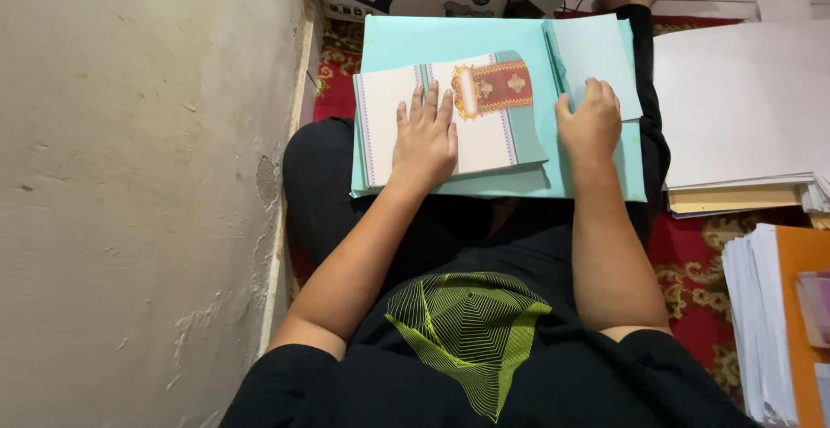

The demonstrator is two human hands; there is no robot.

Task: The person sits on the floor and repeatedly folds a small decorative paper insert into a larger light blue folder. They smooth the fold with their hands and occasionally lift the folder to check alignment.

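Left hand (425,138) lies flat, fingers spread, palm down on a white card (441,117) with striped edges and a red-and-gold ornament at its upper right; nothing is gripped. This card rests on a larger turquoise sheet (519,182) spread across the seated person's lap, and the palm covers the card's lower middle. Right hand (590,121) is curled, knuckles up, pressing the lower edge of a pale blue folded sheet (596,52) at the turquoise sheet's right side; whether the fingers pinch it cannot be determined. Stacks of white paper (735,108) lie to the right.
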